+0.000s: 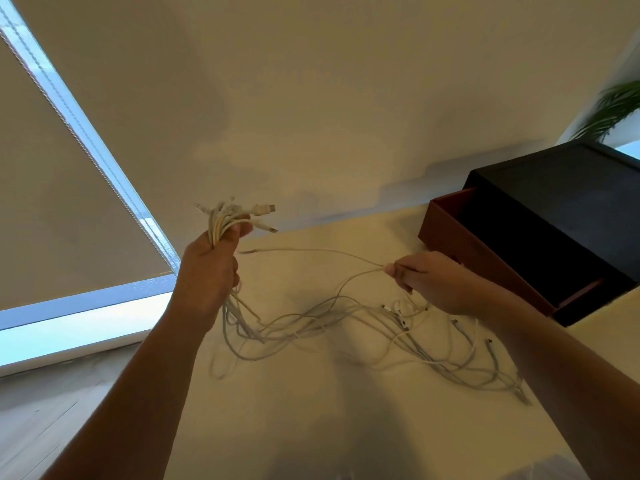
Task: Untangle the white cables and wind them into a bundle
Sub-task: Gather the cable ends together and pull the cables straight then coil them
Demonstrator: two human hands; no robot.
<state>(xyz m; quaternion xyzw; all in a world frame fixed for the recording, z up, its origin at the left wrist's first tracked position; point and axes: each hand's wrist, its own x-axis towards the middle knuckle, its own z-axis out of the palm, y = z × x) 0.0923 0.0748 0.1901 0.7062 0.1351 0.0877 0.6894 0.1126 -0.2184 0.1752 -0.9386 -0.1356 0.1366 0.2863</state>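
Note:
My left hand [211,268] is raised above the table and grips several white cables [311,327] just below their plug ends [239,216], which fan out above my fist. The cables hang down from it and trail in a loose tangle across the pale table [311,410] toward the right. My right hand [433,282] pinches one single cable [311,251] between thumb and fingers; that strand arcs left toward my left hand, its free end near my left thumb. More plug ends lie under and beside my right wrist.
A dark box with an open reddish-brown drawer [485,251] stands at the back right of the table. A wall rises behind, a window with a roller blind [52,202] is at the left, and a green plant [613,109] is at the far right.

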